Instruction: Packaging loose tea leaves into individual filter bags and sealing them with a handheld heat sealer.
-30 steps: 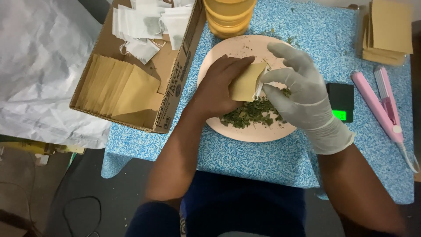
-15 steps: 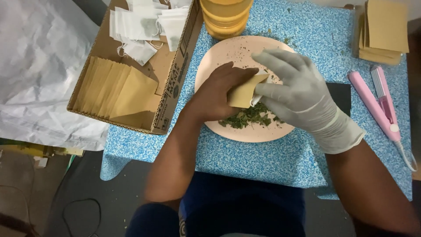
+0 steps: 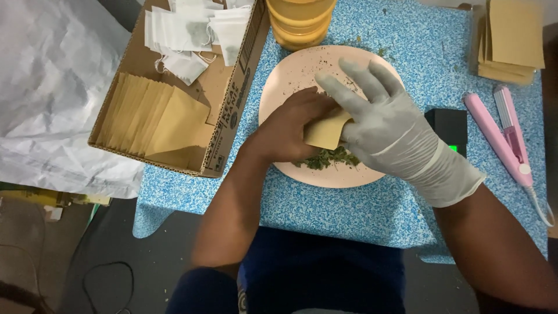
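Observation:
My bare left hand holds a small tan paper pouch over a pale pink plate. My right hand, in a white glove, lies across the pouch's right side with its fingers spread toward the plate's middle. A pile of green dried herb sits on the plate's near edge, just under both hands and partly hidden by them. Whether the gloved fingers pinch any herb is hidden.
A cardboard box at the left holds a row of tan pouches and white tea bags. A yellow container stands behind the plate. At the right lie a black scale, a pink sealing iron and stacked tan pouches.
My gloved right hand has swung left over the pouch, covering more of it and of the herb pile. My left hand keeps the pouch, now lower over the plate.

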